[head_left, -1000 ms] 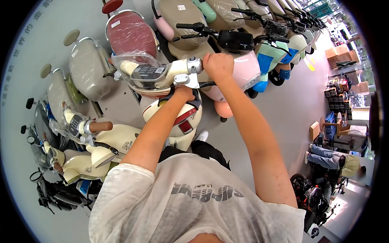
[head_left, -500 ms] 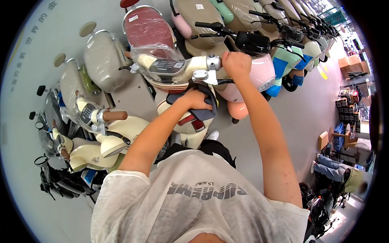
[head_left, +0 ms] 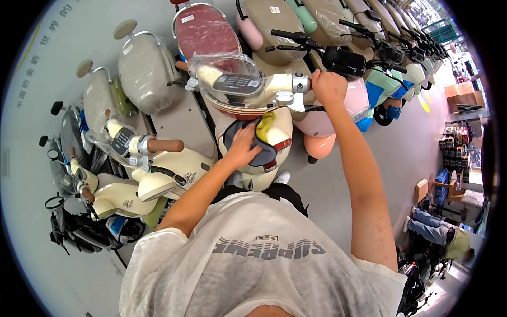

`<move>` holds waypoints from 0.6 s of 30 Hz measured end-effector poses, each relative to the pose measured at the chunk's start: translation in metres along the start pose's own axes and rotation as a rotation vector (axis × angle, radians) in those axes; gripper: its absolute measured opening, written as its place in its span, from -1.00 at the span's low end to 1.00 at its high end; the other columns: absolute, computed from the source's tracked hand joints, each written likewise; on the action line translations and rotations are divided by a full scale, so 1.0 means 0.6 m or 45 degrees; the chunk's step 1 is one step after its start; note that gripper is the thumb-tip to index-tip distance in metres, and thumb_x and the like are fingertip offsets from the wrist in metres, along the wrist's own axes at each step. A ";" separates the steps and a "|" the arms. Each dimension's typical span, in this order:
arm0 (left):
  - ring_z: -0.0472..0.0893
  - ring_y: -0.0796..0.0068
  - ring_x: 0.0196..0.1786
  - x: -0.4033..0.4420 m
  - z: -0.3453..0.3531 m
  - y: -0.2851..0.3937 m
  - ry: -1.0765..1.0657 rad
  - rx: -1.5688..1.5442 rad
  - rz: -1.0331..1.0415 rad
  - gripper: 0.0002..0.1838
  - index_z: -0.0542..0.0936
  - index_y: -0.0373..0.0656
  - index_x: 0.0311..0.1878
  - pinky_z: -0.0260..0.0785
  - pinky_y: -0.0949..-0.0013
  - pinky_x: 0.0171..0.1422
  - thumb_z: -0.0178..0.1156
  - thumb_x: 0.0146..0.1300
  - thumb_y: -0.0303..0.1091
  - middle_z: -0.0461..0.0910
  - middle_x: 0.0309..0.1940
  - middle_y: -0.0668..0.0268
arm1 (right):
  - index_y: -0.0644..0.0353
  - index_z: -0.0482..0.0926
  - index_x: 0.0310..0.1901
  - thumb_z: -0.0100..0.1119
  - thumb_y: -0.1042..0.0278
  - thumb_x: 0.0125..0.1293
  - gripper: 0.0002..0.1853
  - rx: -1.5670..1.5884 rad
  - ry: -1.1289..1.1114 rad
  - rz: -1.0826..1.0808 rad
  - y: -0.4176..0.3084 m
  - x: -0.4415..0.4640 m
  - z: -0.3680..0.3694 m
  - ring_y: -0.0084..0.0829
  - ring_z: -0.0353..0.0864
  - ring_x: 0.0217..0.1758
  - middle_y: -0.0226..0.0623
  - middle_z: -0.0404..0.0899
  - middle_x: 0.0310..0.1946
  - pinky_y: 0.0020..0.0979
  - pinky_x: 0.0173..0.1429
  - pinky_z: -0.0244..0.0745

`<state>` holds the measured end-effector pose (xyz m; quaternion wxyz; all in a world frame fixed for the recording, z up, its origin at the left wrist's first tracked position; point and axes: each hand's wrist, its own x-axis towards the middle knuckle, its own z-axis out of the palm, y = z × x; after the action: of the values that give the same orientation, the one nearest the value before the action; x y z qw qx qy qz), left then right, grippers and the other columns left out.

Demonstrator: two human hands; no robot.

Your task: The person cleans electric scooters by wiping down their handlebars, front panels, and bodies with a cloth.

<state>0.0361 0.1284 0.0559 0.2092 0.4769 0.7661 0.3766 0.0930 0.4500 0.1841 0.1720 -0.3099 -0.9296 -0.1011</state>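
Observation:
My left hand presses a grey cloth against the front panel of a cream scooter. The cloth's yellow side shows in a fold above my fingers. My right hand is wrapped around the scooter's right handlebar grip, which it mostly hides. Between the hands and the seat, clear plastic film covers the dashboard. The red seat is wrapped in film too.
To the left stand other cream scooters, one with a brown grip near my left arm. A pink scooter and a row of others stand to the right. A person is at the far right, near cardboard boxes.
My left hand has slid the cloth leftward over the front panel, and the cloth's yellow side has come into view. My right hand stays on the grip. The view has shifted slightly.

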 end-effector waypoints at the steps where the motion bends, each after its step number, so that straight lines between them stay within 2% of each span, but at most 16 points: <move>1: 0.12 -0.08 0.57 -0.016 0.003 -0.014 -0.003 -0.006 -0.001 -0.19 0.28 -0.34 0.44 -0.12 -0.07 0.62 0.25 0.22 -0.06 0.19 0.49 -0.12 | 0.18 0.70 -0.62 -0.02 0.07 0.39 -0.49 -0.005 -0.005 0.000 0.002 0.001 0.003 -0.08 0.68 -0.54 -0.06 0.65 -0.61 -0.12 -0.32 0.54; 3: -0.11 -0.16 0.64 -0.041 0.007 -0.029 0.090 0.170 -0.013 -0.15 0.16 -0.35 0.50 -0.28 -0.08 0.65 0.22 0.26 -0.09 -0.12 0.61 -0.11 | 0.18 0.68 -0.65 -0.01 0.08 0.38 -0.48 -0.006 0.050 -0.012 0.002 0.002 0.009 -0.07 0.67 -0.56 -0.05 0.64 -0.63 -0.11 -0.35 0.55; 4: -0.27 -0.18 0.66 -0.043 0.006 -0.031 0.106 0.288 -0.006 -0.16 0.24 -0.26 0.49 -0.29 -0.17 0.64 0.25 0.21 -0.07 -0.20 0.62 -0.11 | 0.18 0.68 -0.65 -0.01 0.08 0.38 -0.48 -0.011 0.038 -0.014 0.001 -0.001 0.009 -0.07 0.67 -0.56 -0.05 0.64 -0.63 -0.11 -0.35 0.55; 5: -0.29 -0.22 0.65 -0.048 0.010 -0.038 0.225 0.227 -0.007 -0.15 0.25 -0.20 0.51 -0.31 -0.21 0.63 0.29 0.17 -0.11 -0.31 0.64 -0.07 | 0.18 0.68 -0.65 -0.01 0.08 0.38 -0.48 -0.017 0.051 -0.023 0.002 -0.002 0.008 -0.07 0.67 -0.57 -0.05 0.64 -0.64 -0.11 -0.37 0.55; 7: -0.27 -0.26 0.64 -0.055 0.019 -0.055 0.238 0.372 -0.209 -0.07 0.17 -0.16 0.55 -0.31 -0.19 0.63 0.35 0.14 -0.14 -0.32 0.63 -0.12 | 0.18 0.68 -0.66 -0.01 0.08 0.39 -0.48 -0.030 0.061 -0.044 0.002 0.002 0.004 -0.07 0.67 -0.58 -0.05 0.63 -0.65 -0.12 -0.38 0.55; 8: -0.27 -0.26 0.64 -0.054 0.022 -0.066 0.235 0.360 -0.217 -0.07 0.17 -0.16 0.55 -0.31 -0.19 0.63 0.35 0.14 -0.14 -0.32 0.63 -0.12 | 0.18 0.68 -0.66 -0.01 0.08 0.39 -0.48 -0.032 0.080 -0.056 0.002 0.002 0.005 -0.07 0.67 -0.58 -0.05 0.63 -0.65 -0.12 -0.40 0.54; 10: -0.21 -0.31 0.62 -0.051 0.033 -0.096 0.496 0.229 -0.342 0.08 0.02 -0.14 0.59 -0.26 -0.18 0.63 0.43 0.06 -0.25 -0.29 0.60 -0.19 | 0.19 0.68 -0.66 -0.01 0.09 0.39 -0.48 -0.040 0.077 -0.074 0.003 -0.002 0.007 -0.07 0.66 -0.59 -0.05 0.62 -0.66 -0.13 -0.42 0.54; 11: -0.15 -0.36 0.59 -0.050 0.040 -0.111 0.541 0.217 -0.362 0.18 -0.09 -0.15 0.60 -0.20 -0.17 0.63 0.48 0.00 -0.36 -0.23 0.57 -0.24 | 0.20 0.68 -0.65 -0.02 0.09 0.39 -0.47 -0.045 0.075 -0.065 0.004 -0.001 0.008 -0.06 0.66 -0.59 -0.04 0.62 -0.66 -0.12 -0.42 0.54; 13: -0.14 -0.32 0.59 -0.043 0.052 -0.111 0.612 0.225 -0.419 0.24 -0.16 -0.17 0.61 -0.17 -0.06 0.65 0.46 -0.07 -0.54 -0.22 0.58 -0.19 | 0.21 0.67 -0.65 -0.02 0.08 0.39 -0.47 -0.059 0.061 -0.069 0.005 0.002 0.011 -0.04 0.66 -0.59 -0.03 0.62 -0.66 -0.11 -0.42 0.55; 14: -0.14 -0.32 0.59 -0.044 0.059 -0.109 0.607 0.212 -0.431 0.24 -0.16 -0.17 0.61 -0.17 -0.06 0.65 0.46 -0.07 -0.54 -0.22 0.58 -0.19 | 0.22 0.67 -0.65 -0.03 0.08 0.39 -0.46 -0.056 0.072 -0.068 0.006 0.003 0.013 -0.03 0.66 -0.59 -0.03 0.61 -0.66 -0.10 -0.41 0.55; 16: -0.11 -0.30 0.59 -0.050 0.080 -0.109 0.831 0.007 -0.539 0.25 -0.13 -0.26 0.58 -0.16 -0.09 0.65 0.54 -0.07 -0.43 -0.22 0.57 -0.22 | 0.23 0.67 -0.64 -0.05 0.06 0.40 -0.45 -0.051 0.071 -0.063 0.007 0.003 0.013 0.00 0.66 -0.57 -0.01 0.61 -0.66 -0.07 -0.39 0.57; 18: -0.16 -0.27 0.61 -0.059 0.119 -0.127 0.912 -0.156 -0.745 0.29 -0.21 -0.35 0.57 -0.24 -0.03 0.67 0.55 -0.08 -0.45 -0.28 0.58 -0.22 | 0.23 0.68 -0.63 -0.06 0.06 0.41 -0.45 -0.065 0.031 -0.044 0.005 0.001 0.011 0.01 0.66 -0.56 -0.01 0.62 -0.64 -0.07 -0.38 0.57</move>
<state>0.0573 0.1043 -0.0497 0.0569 0.0674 0.8689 0.4871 0.0928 0.4546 0.1783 0.1737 -0.2966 -0.9298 -0.1316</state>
